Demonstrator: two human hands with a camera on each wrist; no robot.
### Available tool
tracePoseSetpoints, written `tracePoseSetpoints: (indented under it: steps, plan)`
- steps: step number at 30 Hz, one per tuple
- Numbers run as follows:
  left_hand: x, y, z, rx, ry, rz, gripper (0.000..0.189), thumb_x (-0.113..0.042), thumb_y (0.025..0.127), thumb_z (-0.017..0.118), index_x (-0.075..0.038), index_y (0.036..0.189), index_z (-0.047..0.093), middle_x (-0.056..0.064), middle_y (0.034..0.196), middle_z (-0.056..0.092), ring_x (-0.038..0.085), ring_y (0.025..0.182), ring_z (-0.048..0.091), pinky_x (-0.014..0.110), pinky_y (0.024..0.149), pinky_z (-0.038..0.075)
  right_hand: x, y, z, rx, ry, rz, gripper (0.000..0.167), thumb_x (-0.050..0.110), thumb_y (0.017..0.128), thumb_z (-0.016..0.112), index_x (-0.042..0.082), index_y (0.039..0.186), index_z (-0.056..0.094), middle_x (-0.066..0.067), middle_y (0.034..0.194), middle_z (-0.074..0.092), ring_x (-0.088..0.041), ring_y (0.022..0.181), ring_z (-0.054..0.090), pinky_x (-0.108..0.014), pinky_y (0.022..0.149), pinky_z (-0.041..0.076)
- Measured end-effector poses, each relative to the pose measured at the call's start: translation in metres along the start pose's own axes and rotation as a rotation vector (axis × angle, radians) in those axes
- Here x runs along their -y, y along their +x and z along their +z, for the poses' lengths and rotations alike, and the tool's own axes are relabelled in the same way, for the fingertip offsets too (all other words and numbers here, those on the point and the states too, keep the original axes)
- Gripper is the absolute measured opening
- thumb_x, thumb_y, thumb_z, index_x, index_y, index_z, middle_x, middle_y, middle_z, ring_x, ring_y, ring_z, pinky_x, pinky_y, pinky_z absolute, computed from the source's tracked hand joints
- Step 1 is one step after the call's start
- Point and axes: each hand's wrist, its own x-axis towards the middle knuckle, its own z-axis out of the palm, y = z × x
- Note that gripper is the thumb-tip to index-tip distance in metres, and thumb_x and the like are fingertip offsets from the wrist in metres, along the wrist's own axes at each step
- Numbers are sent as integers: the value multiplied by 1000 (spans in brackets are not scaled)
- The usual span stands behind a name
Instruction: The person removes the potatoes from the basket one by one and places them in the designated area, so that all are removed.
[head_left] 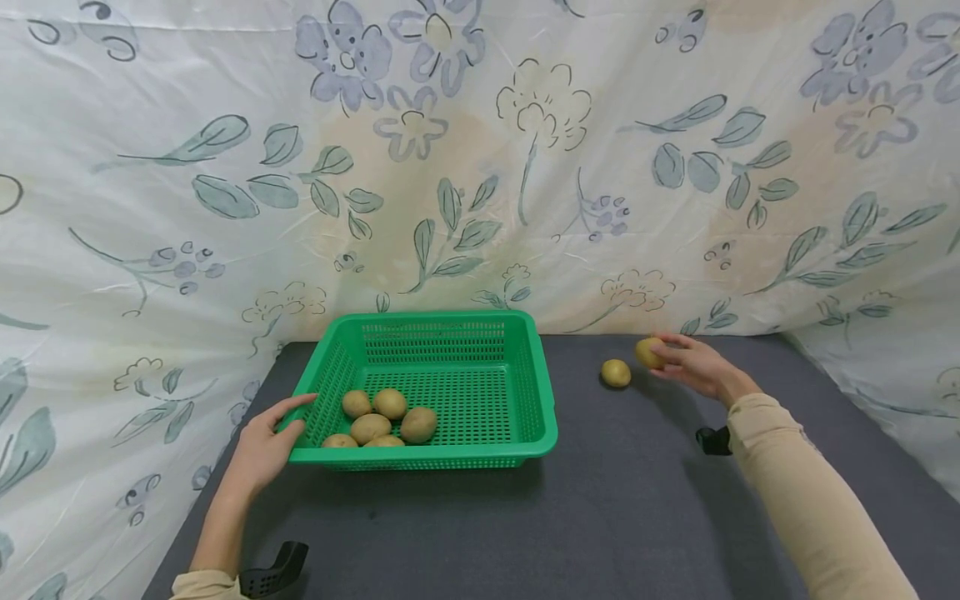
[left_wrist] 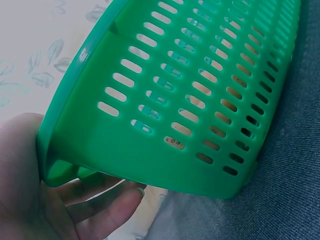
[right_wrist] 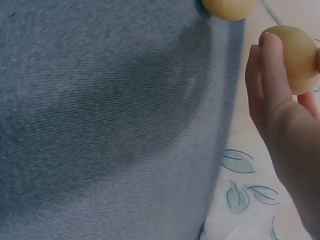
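Note:
In the head view my right hand (head_left: 693, 365) holds a potato (head_left: 648, 353) at the back right of the table. The right wrist view shows the fingers (right_wrist: 274, 72) wrapped about this potato (right_wrist: 294, 57). A second potato (head_left: 616, 373) lies on the dark cloth just left of the held one. My left hand (head_left: 264, 442) grips the left rim of a green plastic basket (head_left: 551, 433), near its front corner. Seen from the left wrist, its fingers (left_wrist: 112, 212) curl beneath the rim. Several potatoes (head_left: 418, 425) sit in the basket's front left part.
Dark grey cloth (head_left: 480, 533) covers the table. Behind it and at both sides hangs a floral curtain (head_left: 465, 167), and the basket's back rim stands close to it. A black strap piece (head_left: 276, 570) sticks out at the left wrist, another (head_left: 712, 441) at the right.

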Motion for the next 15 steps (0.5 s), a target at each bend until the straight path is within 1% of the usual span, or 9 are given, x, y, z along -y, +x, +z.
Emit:
tracePoseSetpoints:
  steps: [6, 8, 15]
  plan:
    - [1, -1, 0, 1, -11, -3, 43, -14, 99, 40, -9, 141, 48, 25, 133, 41, 10, 42, 26, 30, 43, 33, -11, 0, -2, -9, -88, 26, 72, 21, 100, 51, -1, 152, 7, -22, 132, 30, -19, 99, 58, -42, 100, 38]
    - [1, 0, 0, -1, -12, -4, 43, -14, 98, 41, -9, 140, 48, 25, 131, 42, 10, 42, 26, 30, 43, 33, -14, 0, -1, -19, -92, 39, 71, 21, 100, 51, -1, 152, 7, -23, 132, 30, -19, 98, 57, -40, 99, 39]
    - [1, 0, 0, -1, -12, -2, 43, -14, 98, 40, -9, 141, 48, 24, 132, 42, 11, 42, 27, 31, 44, 34, -20, 2, 2, -59, -97, 66, 70, 19, 100, 50, -2, 151, 9, -27, 136, 25, -30, 111, 47, -38, 97, 42]
